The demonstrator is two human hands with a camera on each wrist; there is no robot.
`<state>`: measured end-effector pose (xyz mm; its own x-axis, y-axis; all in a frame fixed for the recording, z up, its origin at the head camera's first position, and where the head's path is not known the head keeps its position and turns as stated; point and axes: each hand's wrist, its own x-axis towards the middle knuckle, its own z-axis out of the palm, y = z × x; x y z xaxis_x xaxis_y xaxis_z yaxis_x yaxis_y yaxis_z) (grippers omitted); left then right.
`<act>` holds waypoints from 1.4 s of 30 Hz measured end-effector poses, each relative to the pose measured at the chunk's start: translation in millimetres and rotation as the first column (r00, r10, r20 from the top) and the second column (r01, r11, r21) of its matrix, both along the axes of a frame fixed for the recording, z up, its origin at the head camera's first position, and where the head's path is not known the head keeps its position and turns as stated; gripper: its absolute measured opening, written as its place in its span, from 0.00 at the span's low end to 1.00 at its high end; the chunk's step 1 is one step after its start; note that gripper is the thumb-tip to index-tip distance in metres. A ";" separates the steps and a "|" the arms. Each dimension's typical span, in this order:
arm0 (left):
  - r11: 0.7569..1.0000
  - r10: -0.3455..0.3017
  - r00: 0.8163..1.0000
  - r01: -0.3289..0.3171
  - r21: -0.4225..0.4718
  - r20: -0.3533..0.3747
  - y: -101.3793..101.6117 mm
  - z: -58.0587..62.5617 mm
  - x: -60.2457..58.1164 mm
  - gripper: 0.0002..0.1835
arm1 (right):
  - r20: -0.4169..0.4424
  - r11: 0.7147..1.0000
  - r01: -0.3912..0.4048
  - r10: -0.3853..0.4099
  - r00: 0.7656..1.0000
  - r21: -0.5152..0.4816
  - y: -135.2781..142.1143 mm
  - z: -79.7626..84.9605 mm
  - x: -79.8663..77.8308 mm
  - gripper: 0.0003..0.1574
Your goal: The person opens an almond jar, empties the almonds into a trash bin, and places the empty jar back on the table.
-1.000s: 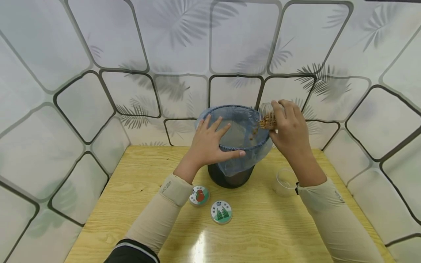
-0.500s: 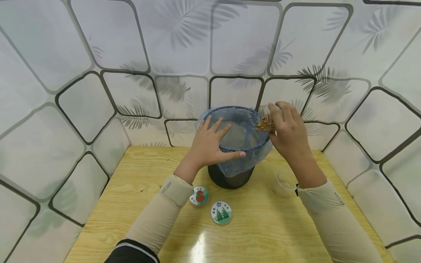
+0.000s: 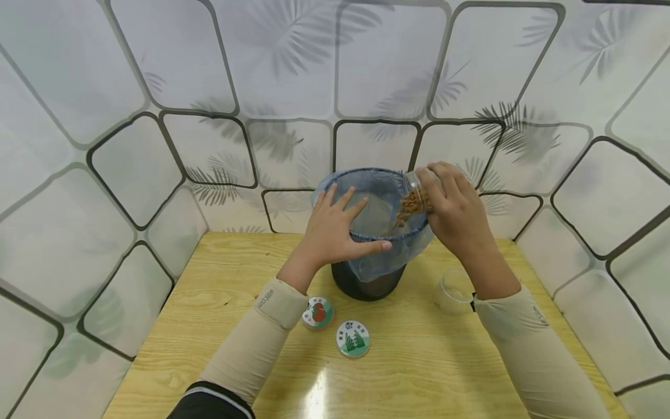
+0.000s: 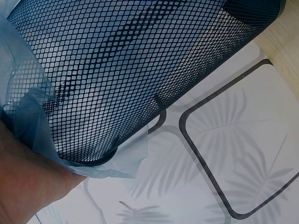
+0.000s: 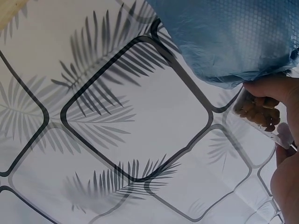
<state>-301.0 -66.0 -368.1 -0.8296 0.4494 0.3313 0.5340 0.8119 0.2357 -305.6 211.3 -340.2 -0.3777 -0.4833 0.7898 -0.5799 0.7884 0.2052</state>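
Observation:
My right hand [image 3: 455, 212] grips a clear jar [image 3: 412, 181] tilted over the right rim of a black mesh bin [image 4: 126, 60]. Brown pellets [image 3: 408, 206] spill from the jar's mouth into the bin; more of them [image 5: 257, 112] show inside the jar in the right wrist view. A thin blue bag [image 3: 387, 256] lines the bin and folds down over its rim. My left hand [image 3: 332, 227] rests on the bin's near left rim with fingers and thumb spread straight; in the left wrist view only its edge shows, beside the bag.
Two round lids with printed pictures, one with a red tomato [image 3: 317, 313] and one with green leafy shapes [image 3: 353, 338], lie on the wooden table [image 3: 419, 361]. A clear plastic cup [image 3: 453, 291] stands by my right forearm. Patterned sheeting [image 3: 293, 70] rises behind and at both sides.
My right hand has moved slightly left and tipped the jar further, and a thicker stream of pellets falls now than half a second ago. My left hand has stayed in place.

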 end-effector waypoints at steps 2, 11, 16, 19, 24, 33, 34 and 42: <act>1.000 0.000 1.000 0.000 0.000 -0.002 0.2 0.1 0.2 0.77 | -0.010 1.000 -0.007 0.007 1.000 0.005 0.0 -0.3 -0.2 0.41; 1.000 -0.007 1.000 0.007 0.000 -0.009 -0.3 -0.3 0.2 0.75 | -0.056 0.999 -0.034 0.035 0.998 0.026 -0.2 -1.7 -2.0 0.38; 1.000 0.003 1.000 -0.003 -0.008 -0.004 -0.1 -0.6 0.0 0.65 | -0.074 0.998 -0.046 0.048 0.996 0.036 -0.9 -2.6 -2.2 0.43; 1.000 0.006 1.000 -0.006 -0.014 -0.005 -0.1 -0.4 0.0 0.57 | -0.067 0.998 -0.040 0.044 0.997 0.055 0.0 -2.6 -2.2 0.45; 1.000 0.002 1.000 -0.002 -0.006 -0.006 -0.3 -0.1 0.3 0.57 | -0.049 0.997 -0.024 0.028 0.998 0.076 1.2 -2.1 -1.9 0.45; 1.000 0.000 1.000 0.000 -0.006 -0.011 0.1 0.3 -0.1 0.57 | -0.023 0.994 0.082 -0.084 0.996 -0.077 0.4 -3.1 1.8 0.52; 1.000 0.001 1.000 -0.001 -0.005 -0.008 0.1 0.4 0.0 0.57 | -0.028 0.992 0.089 -0.091 0.995 -0.089 0.7 -3.3 2.2 0.50; 1.000 0.008 1.000 -0.008 0.000 0.004 0.2 0.2 0.4 0.57 | -0.027 0.984 0.142 -0.146 0.989 -0.109 3.7 -5.2 3.3 0.48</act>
